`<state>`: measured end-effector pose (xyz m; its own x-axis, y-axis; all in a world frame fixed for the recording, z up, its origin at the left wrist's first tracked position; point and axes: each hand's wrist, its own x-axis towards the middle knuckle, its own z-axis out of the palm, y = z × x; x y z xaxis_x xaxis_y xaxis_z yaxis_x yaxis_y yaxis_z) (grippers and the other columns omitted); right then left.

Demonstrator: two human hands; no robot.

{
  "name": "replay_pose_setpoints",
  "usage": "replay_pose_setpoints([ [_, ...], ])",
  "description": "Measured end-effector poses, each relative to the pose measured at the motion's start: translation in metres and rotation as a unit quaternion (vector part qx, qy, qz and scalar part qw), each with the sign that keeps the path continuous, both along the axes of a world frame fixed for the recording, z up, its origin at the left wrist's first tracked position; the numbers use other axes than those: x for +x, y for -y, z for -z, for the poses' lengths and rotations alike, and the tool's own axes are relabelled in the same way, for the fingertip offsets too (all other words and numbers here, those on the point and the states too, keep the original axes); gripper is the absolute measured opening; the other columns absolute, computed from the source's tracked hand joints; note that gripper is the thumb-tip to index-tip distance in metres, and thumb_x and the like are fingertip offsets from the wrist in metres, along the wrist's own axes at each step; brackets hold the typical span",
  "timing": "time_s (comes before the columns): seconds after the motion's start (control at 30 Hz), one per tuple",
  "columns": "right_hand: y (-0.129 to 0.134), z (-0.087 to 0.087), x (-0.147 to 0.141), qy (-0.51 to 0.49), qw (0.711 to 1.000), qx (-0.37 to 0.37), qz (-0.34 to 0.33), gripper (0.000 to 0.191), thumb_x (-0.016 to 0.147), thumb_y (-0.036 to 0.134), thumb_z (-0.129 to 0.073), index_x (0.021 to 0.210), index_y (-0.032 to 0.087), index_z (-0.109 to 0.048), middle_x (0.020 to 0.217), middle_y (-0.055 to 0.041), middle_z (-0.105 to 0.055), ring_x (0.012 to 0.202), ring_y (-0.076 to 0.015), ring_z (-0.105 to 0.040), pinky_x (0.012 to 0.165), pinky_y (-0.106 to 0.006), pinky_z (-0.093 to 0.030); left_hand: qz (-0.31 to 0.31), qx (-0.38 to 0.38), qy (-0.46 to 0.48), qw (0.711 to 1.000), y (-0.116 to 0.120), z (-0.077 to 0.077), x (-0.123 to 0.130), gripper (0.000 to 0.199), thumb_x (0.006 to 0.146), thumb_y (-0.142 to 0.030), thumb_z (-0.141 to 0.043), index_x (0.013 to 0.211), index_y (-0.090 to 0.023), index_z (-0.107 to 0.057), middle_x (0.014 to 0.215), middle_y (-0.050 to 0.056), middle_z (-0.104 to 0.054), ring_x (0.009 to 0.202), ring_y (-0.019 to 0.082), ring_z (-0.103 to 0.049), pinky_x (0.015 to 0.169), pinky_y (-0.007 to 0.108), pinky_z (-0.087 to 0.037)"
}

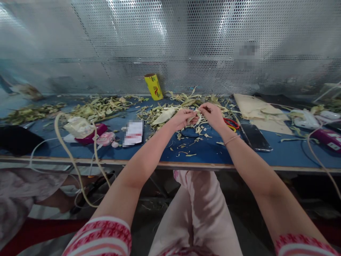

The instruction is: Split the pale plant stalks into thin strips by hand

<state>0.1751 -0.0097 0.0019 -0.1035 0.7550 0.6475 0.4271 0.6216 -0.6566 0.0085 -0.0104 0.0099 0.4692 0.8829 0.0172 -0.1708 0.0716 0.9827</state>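
Observation:
Close together over the blue tabletop [205, 153], both my hands work at one pale green leafy piece [196, 116]. My left hand [183, 119] has its fingers curled round the piece. My right hand [211, 113] pinches its upper right end between thumb and forefinger. A heap of dried, pale green strips [149, 115] lies behind and to the left of my hands, with a broad pale leaf [164, 116] on it. Small scraps [183, 145] are scattered below my hands. Red-handled scissors [231, 123] lie just right of my right hand.
A yellow roll [153, 87] stands against the perforated metal wall [170, 42]. A dark phone [256, 137] and brown paper [255, 110] lie right. A white-covered item [133, 133], pink pouch [106, 138] and looping hose [66, 151] are left. A person's leg shows lower left.

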Motion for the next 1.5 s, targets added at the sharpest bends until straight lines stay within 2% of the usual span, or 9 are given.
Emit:
replay_pose_setpoints([
  [0.27, -0.002, 0.002, 0.001, -0.006, 1.0, -0.014, -0.011, 0.016, 0.08, 0.035, -0.056, 0.077, 0.021, -0.064, 0.073, -0.0026, -0.063, 0.069, -0.017, -0.059, 0.068, -0.032, -0.048, -0.064, 0.051, 0.026, 0.996, -0.006, 0.004, -0.001, 0.011, 0.079, -0.022, -0.066, 0.073, -0.014, -0.061, 0.07, 0.002, -0.065, 0.064, 0.01, -0.064, 0.073, 0.029, -0.056],
  [0.47, 0.0, 0.001, -0.001, -0.02, 0.999, -0.026, -0.022, 0.015, 0.077, 0.035, -0.058, 0.077, 0.02, -0.064, 0.072, -0.0024, -0.063, 0.065, -0.0161, -0.058, 0.066, -0.032, -0.049, -0.075, 0.057, 0.031, 0.995, -0.004, 0.002, -0.001, 0.011, 0.075, -0.02, -0.068, 0.072, -0.014, -0.06, 0.068, 0.001, -0.062, 0.06, 0.007, -0.059, 0.066, 0.024, -0.055],
  [0.77, 0.007, -0.004, -0.003, -0.043, 0.995, -0.069, -0.05, 0.017, 0.073, 0.037, -0.062, 0.076, 0.02, -0.063, 0.068, -0.0017, -0.062, 0.065, -0.0171, -0.06, 0.069, -0.035, -0.052, -0.099, 0.15, -0.043, 0.983, -0.012, 0.011, 0.0, 0.013, 0.075, -0.028, -0.066, 0.072, -0.016, -0.06, 0.064, -0.002, -0.055, 0.056, 0.006, -0.052, 0.059, 0.023, -0.047],
  [0.9, 0.007, -0.004, -0.003, -0.057, 0.993, -0.078, -0.069, 0.021, 0.07, 0.041, -0.065, 0.073, 0.021, -0.061, 0.068, -0.002, -0.062, 0.065, -0.0176, -0.06, 0.069, -0.036, -0.053, -0.112, 0.229, -0.083, 0.963, -0.017, 0.014, -0.002, 0.012, 0.076, -0.028, -0.062, 0.073, -0.017, -0.064, 0.061, -0.002, -0.055, 0.053, 0.007, -0.047, 0.053, 0.022, -0.038],
  [1.03, 0.006, -0.005, -0.003, -0.07, 0.991, -0.087, -0.079, 0.022, 0.068, 0.042, -0.067, 0.069, 0.021, -0.059, 0.065, -0.0016, -0.061, 0.062, -0.0174, -0.06, 0.067, -0.036, -0.053, -0.123, 0.323, -0.152, 0.926, -0.015, 0.01, -0.005, 0.014, 0.076, -0.029, -0.062, 0.076, -0.015, -0.067, 0.066, 0.0, -0.061, 0.058, 0.009, -0.05, 0.058, 0.023, -0.039],
  [1.23, 0.006, -0.005, -0.002, -0.012, 0.997, -0.07, -0.023, 0.013, 0.075, 0.033, -0.061, 0.072, 0.02, -0.062, 0.066, -0.0018, -0.062, 0.063, -0.0166, -0.058, 0.066, -0.033, -0.048, -0.132, 0.378, -0.191, 0.896, -0.012, 0.006, -0.006, 0.012, 0.077, -0.027, -0.061, 0.076, -0.016, -0.065, 0.065, 0.0, -0.061, 0.058, 0.01, -0.05, 0.059, 0.023, -0.04],
  [1.33, 0.006, -0.006, -0.001, 0.015, 1.0, -0.022, 0.012, 0.01, 0.076, 0.026, -0.059, 0.074, 0.02, -0.065, 0.071, -0.0022, -0.064, 0.068, -0.0162, -0.057, 0.069, -0.032, -0.045, -0.12, 0.337, -0.136, 0.924, -0.015, 0.009, -0.004, 0.014, 0.077, -0.03, -0.062, 0.075, -0.016, -0.063, 0.069, 0.001, -0.062, 0.063, 0.01, -0.055, 0.063, 0.024, -0.044],
  [1.43, 0.005, -0.005, 0.0, 0.014, 1.0, 0.007, 0.02, 0.011, 0.079, 0.025, -0.056, 0.076, 0.019, -0.065, 0.072, -0.0016, -0.063, 0.067, -0.0151, -0.055, 0.068, -0.03, -0.043, -0.083, 0.185, -0.037, 0.979, -0.014, 0.009, -0.001, 0.014, 0.079, -0.029, -0.06, 0.076, -0.015, -0.058, 0.074, 0.003, -0.064, 0.065, 0.01, -0.06, 0.068, 0.025, -0.049],
  [1.5, 0.005, -0.004, 0.001, 0.008, 1.0, 0.014, 0.018, 0.012, 0.08, 0.026, -0.055, 0.077, 0.019, -0.064, 0.07, -0.0009, -0.062, 0.065, -0.0142, -0.054, 0.065, -0.028, -0.042, -0.04, 0.078, 0.011, 0.996, -0.01, 0.007, 0.0, 0.013, 0.08, -0.027, -0.059, 0.078, -0.015, -0.055, 0.075, 0.004, -0.066, 0.065, 0.011, -0.063, 0.072, 0.028, -0.051],
])
